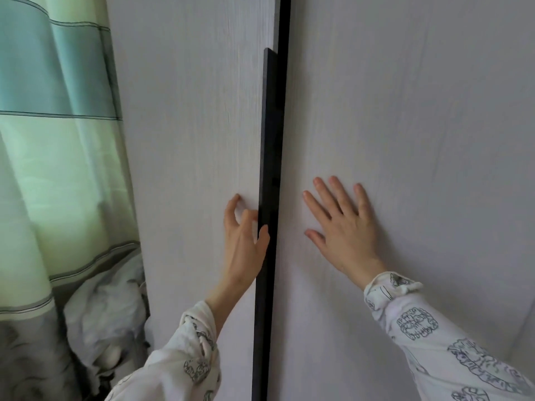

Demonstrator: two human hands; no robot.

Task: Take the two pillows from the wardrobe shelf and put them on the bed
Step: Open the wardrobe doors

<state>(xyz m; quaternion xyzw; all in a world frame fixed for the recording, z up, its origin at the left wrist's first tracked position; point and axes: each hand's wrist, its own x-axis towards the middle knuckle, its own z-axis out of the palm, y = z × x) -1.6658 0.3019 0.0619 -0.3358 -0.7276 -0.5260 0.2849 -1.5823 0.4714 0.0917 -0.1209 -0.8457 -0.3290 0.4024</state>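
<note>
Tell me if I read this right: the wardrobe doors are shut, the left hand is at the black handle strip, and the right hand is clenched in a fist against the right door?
Not quite. The head view shows the right hand flat on the right door with fingers spread, not clenched. The rest holds: doors shut, left hand at the black handle strip.

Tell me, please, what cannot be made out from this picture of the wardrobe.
- Pillows and shelf: hidden in the head view behind the closed left door and right door.
- Left hand: fingertips curl at the black handle; whether its grip has closed is unclear.
- Bed: only rumpled grey bedding shows, cut off by the curtain.
</note>
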